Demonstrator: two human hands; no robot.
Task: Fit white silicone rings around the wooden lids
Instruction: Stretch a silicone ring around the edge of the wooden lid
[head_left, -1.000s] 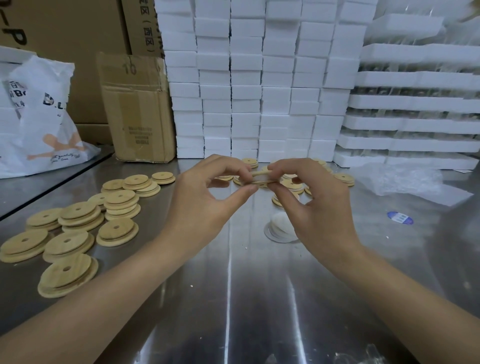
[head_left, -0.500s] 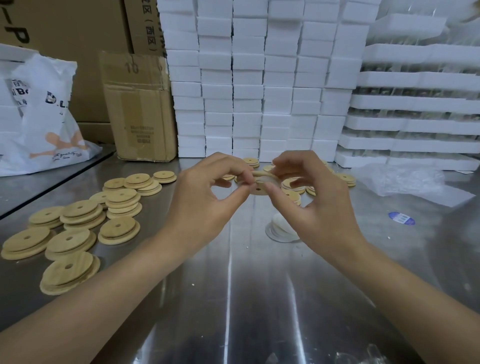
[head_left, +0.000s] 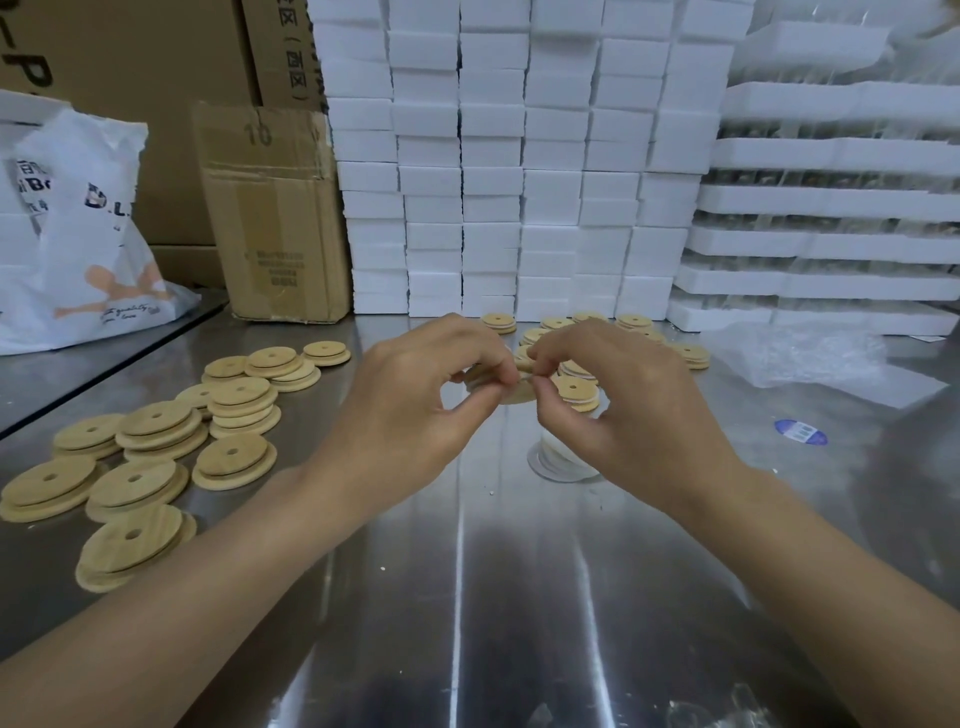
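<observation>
While both forearms reach in over the steel tabletop (head_left: 467, 597), the left hand (head_left: 415, 410) and the right hand (head_left: 639, 415) are each pinched, thumb against forefinger, on the rim of one wooden lid (head_left: 517, 396) held in the air between them.

Change noted: a second ago this lid was presented edge-on, with the fingertips set apart along its rim. It has since been tipped and lowered a little, and the two pinches have closed up until the fingertips almost meet at its near edge. Judgement: the ring is being worked round the last stretch of rim, so this lid is probably close to finished. That is not confirmed.

Not verifiable: the white silicone ring being fitted cannot be made out. Fingers cover most of the held lid, and only its lower edge shows.

- Just nearer than the held lid, to its right, a low stack of white rings (head_left: 558, 460) lies on the tabletop, partly behind the right hand.
- Well to the left of the held lid lie loose stacks of lids (head_left: 156, 431); whether they carry rings cannot be told.
- Just beyond the held lid more lids (head_left: 574, 387) are scattered, several of them masked by the hands.
- Farthest from it, a wall of white foam boxes (head_left: 519, 182) is cut off at the top.
</observation>
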